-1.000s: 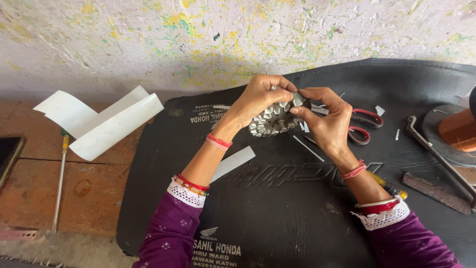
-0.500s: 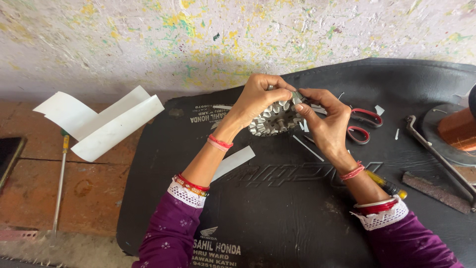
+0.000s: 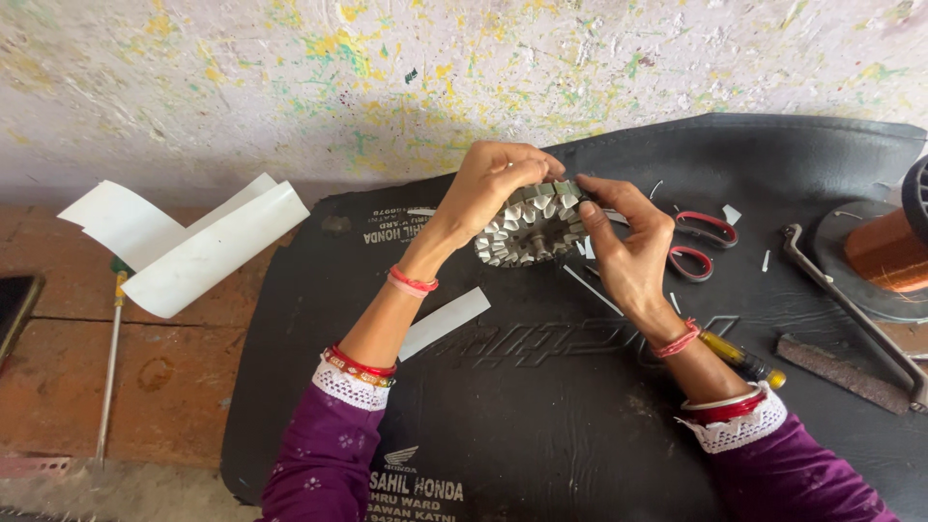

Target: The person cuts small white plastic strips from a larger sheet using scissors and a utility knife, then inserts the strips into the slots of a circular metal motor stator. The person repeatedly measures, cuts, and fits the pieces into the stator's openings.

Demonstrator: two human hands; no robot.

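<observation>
Screwdriver lay far left on the brick floor, next to a loose stack of white paper sheets. Moving right, a black rubber mat covered the work area, with one white paper strip lying on it near the left forearm. Left hand was clenched over the top of the toothed metal stator core, held up just above the mat at its far edge. Compared with a second ago, the core looked tilted a bit more toward the camera and the right hand had slid its fingers onto the upper right teeth, pinching there, so my guess is slot insulation was being pressed in. Further right sat red-handled scissors, a yellow-handled tool, a metal bar and a copper wire spool.
</observation>
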